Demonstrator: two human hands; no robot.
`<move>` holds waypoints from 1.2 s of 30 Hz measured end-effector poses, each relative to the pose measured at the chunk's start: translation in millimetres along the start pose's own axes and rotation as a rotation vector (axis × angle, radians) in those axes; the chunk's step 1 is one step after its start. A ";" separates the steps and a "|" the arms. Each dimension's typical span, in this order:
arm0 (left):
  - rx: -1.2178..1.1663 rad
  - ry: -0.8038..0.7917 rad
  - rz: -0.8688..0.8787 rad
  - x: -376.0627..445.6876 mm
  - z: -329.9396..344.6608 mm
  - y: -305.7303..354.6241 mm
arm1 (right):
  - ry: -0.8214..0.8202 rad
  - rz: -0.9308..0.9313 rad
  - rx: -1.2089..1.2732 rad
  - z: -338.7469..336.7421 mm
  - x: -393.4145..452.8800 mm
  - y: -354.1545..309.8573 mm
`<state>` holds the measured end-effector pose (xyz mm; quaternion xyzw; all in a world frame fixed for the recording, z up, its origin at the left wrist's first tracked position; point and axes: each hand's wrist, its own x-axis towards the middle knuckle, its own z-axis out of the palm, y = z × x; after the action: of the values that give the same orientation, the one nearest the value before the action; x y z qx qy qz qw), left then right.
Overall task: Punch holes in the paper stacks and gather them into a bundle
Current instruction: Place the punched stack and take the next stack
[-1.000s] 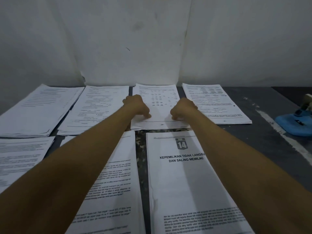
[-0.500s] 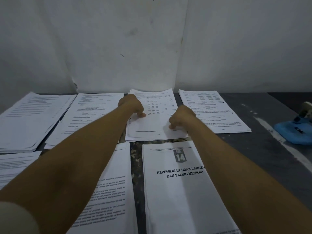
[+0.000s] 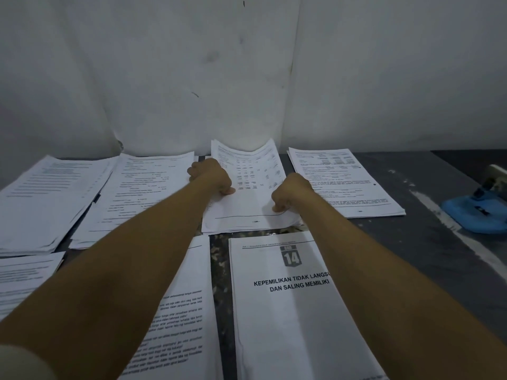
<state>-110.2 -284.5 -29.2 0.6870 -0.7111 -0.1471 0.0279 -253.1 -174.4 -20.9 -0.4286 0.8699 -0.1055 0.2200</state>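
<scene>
A printed paper stack [image 3: 248,187] lies at the back middle of the dark table, its far end curling up against the wall. My left hand [image 3: 211,175] grips the stack's left edge with curled fingers, thumb on top. Opposite it, my right hand [image 3: 290,191] grips the right edge the same way. A blue hole punch [image 3: 478,209] sits at the far right of the table, well away from both hands.
More paper stacks surround it: one to the right [image 3: 343,182], two to the left [image 3: 142,193] [image 3: 46,198], a "14" title page stack [image 3: 296,311] and a text stack [image 3: 178,325] in front, another [image 3: 24,278] at lower left. The wall [image 3: 247,78] stands close behind.
Both hands have drawn the middle stack nearer and lifted it; its far end now curls up against the wall. The camera has tilted so the table sits lower in view.
</scene>
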 end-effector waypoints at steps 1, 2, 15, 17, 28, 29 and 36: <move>0.005 0.008 0.002 0.1 0.3 0.2 | 0.019 0.007 -0.006 1.0 1.9 -0.5; 0.013 0.014 0.004 0.2 0.5 0.5 | 0.042 0.004 -0.020 2.1 2.5 -0.7; 0.058 0.074 0.081 -7.8 -0.3 5.7 | 0.049 0.012 0.082 2.8 0.7 -3.0; 0.011 0.052 0.057 -9.6 -1.1 7.4 | 0.083 0.032 0.044 3.5 -0.3 -3.9; -0.127 0.076 0.096 -13.3 8.3 8.8 | 0.053 0.005 0.379 1.6 -5.1 -3.7; -0.132 0.077 0.106 -12.7 8.3 5.8 | 0.041 0.009 0.466 0.9 -2.5 -1.2; -0.300 0.098 0.079 -19.9 6.8 -3.4 | 0.085 -0.127 0.739 -0.4 3.9 13.0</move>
<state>-107.4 -263.9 -33.3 0.6529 -0.7055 -0.2166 0.1705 -264.5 -169.6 -26.6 -0.3684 0.7533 -0.4432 0.3167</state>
